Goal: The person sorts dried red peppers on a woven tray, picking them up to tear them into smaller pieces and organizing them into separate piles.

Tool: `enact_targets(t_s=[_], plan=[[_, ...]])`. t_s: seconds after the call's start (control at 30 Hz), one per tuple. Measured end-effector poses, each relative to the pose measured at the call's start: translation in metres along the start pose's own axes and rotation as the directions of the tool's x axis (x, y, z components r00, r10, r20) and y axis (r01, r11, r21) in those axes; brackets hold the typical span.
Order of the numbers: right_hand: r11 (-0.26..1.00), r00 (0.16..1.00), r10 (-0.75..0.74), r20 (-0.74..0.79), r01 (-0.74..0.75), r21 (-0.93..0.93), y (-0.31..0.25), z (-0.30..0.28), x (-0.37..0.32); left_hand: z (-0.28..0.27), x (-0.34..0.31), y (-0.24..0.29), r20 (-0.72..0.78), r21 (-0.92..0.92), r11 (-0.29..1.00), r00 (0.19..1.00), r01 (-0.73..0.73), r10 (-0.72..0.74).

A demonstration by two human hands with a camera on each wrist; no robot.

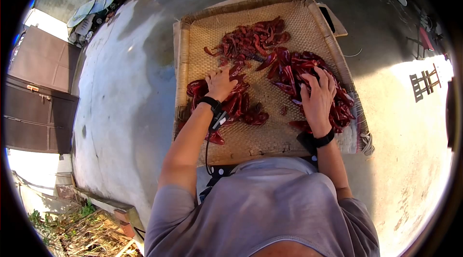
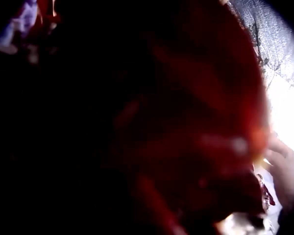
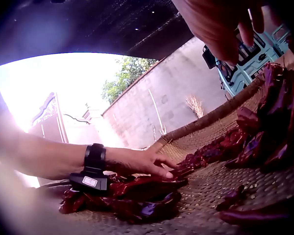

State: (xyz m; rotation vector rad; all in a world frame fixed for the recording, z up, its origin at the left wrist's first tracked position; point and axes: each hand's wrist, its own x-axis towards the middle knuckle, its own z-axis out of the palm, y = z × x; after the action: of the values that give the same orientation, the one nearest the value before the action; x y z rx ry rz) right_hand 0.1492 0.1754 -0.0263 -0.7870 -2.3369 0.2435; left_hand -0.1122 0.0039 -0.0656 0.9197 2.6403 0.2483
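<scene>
Dried red chili peppers lie in several heaps on a shallow woven tray (image 1: pixel 275 138). My left hand (image 1: pixel 221 84) rests on the left pepper heap (image 1: pixel 238 102), its fingers pointing toward the far heap. The right wrist view shows that left hand (image 3: pixel 134 161) low over the peppers, fingers fairly straight. Over the right pepper heap (image 1: pixel 342 112), my right hand (image 1: pixel 319 94) has loosely bent, spread fingers with nothing seen between them. Smaller, shrivelled pepper pieces (image 1: pixel 255 40) form the far heap. Dark, blurred peppers (image 2: pixel 206 142) fill most of the left wrist view.
A raised rim (image 1: pixel 183 59) borders the tray. A dark flat object (image 1: pixel 327 19) lies outside its far right corner. Concrete floor (image 1: pixel 115 107) surrounds it, with a brown metal gate (image 1: pixel 38 107) at the left. A light-blue vehicle (image 3: pixel 255 58) stands behind.
</scene>
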Motion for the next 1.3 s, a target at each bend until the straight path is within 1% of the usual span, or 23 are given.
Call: enact_targets(t_s=[0.13,0.2,0.23,0.33,0.43,0.53,0.57,0.63,0.67,0.73,0.77,0.8,0.83,0.87,0.97,1.0,1.03,1.1,1.13,1.17,1.2,1.23,1.3], plan=[[0.988,0.999,-0.043,0.015,0.040,0.148,-0.003,0.005,0.000,-0.001,0.009,0.000,0.148,-0.048,0.999,0.989,0.023,-0.016],[0.980,0.999,-0.043,0.022,0.038,0.193,-0.005,0.008,-0.002,0.000,0.007,-0.001,0.138,0.015,1.000,0.990,-0.010,0.007],[0.983,0.999,-0.051,0.016,0.047,0.179,-0.006,0.007,-0.001,0.000,0.004,-0.002,0.134,0.047,0.999,0.991,-0.024,0.018],[0.964,0.995,-0.088,0.044,0.074,0.256,-0.003,0.007,0.000,-0.008,-0.013,-0.002,0.002,0.098,0.987,0.992,-0.125,0.126],[0.895,0.987,-0.116,0.111,0.055,0.443,-0.011,0.002,0.003,-0.028,-0.034,0.010,0.012,0.072,0.957,0.960,-0.281,0.281],[0.864,0.959,-0.232,0.162,0.126,0.487,-0.027,-0.006,0.004,-0.047,-0.065,0.035,0.115,-0.051,0.891,0.884,-0.451,0.454],[0.849,0.961,-0.253,0.112,0.165,0.502,-0.037,-0.011,0.007,-0.046,-0.070,0.040,0.104,-0.096,0.855,0.849,-0.510,0.518],[0.820,0.935,-0.274,0.225,0.104,0.562,-0.032,-0.002,0.001,-0.042,-0.078,0.049,0.073,-0.180,0.765,0.767,-0.619,0.638],[0.805,0.917,-0.285,0.280,0.071,0.589,-0.030,0.001,-0.001,-0.040,-0.084,0.054,0.025,-0.203,0.774,0.787,-0.599,0.616],[0.815,0.936,-0.245,0.254,0.057,0.577,-0.029,-0.006,0.000,-0.033,-0.096,0.063,-0.064,-0.256,0.788,0.823,-0.560,0.564],[0.825,0.941,-0.239,0.240,0.066,0.561,-0.023,-0.009,0.002,-0.028,-0.099,0.065,-0.119,-0.327,0.764,0.827,-0.556,0.550],[0.835,0.945,-0.234,0.228,0.075,0.546,-0.017,-0.013,0.005,-0.028,-0.102,0.070,-0.064,-0.344,0.796,0.858,-0.498,0.509],[0.873,0.965,-0.185,0.185,0.075,0.482,-0.013,-0.018,0.008,-0.032,-0.106,0.076,-0.010,-0.356,0.826,0.885,-0.438,0.465],[0.895,0.978,-0.120,0.170,0.032,0.444,-0.008,-0.026,0.012,-0.033,-0.109,0.081,0.045,-0.364,0.852,0.907,-0.376,0.420],[0.963,0.991,-0.051,0.122,0.017,0.270,0.015,-0.041,0.018,-0.023,-0.110,0.092,0.059,-0.481,0.805,0.903,-0.347,0.425],[0.979,0.993,-0.036,0.113,0.012,0.203,0.021,-0.045,0.019,-0.019,-0.109,0.096,0.077,-0.463,0.805,0.888,-0.370,0.452],[0.986,0.978,0.046,0.205,-0.078,0.150,0.023,-0.052,0.019,-0.013,-0.107,0.099,0.095,-0.445,0.805,0.872,-0.394,0.479],[0.992,0.984,0.092,0.149,-0.103,0.067,0.027,-0.053,0.018,0.002,-0.101,0.105,0.136,-0.436,0.784,0.829,-0.441,0.542],[0.993,0.986,0.114,0.119,-0.118,0.027,0.029,-0.053,0.017,0.013,-0.102,0.106,0.103,-0.443,0.763,0.818,-0.471,0.565],[0.989,0.985,0.145,0.097,-0.149,0.028,0.029,-0.052,0.016,0.024,-0.103,0.106,0.068,-0.447,0.740,0.806,-0.502,0.588],[0.989,0.989,0.126,0.076,-0.131,0.071,0.028,-0.051,0.016,0.029,-0.104,0.108,0.034,-0.450,0.717,0.792,-0.533,0.610],[0.987,0.992,0.109,0.055,-0.115,0.114,0.027,-0.051,0.016,0.033,-0.104,0.109,0.096,-0.481,0.720,0.786,-0.500,0.610],[0.978,0.997,0.064,0.032,-0.069,0.198,0.022,-0.050,0.016,0.038,-0.107,0.107,-0.003,-0.575,0.632,0.774,-0.519,0.633]])
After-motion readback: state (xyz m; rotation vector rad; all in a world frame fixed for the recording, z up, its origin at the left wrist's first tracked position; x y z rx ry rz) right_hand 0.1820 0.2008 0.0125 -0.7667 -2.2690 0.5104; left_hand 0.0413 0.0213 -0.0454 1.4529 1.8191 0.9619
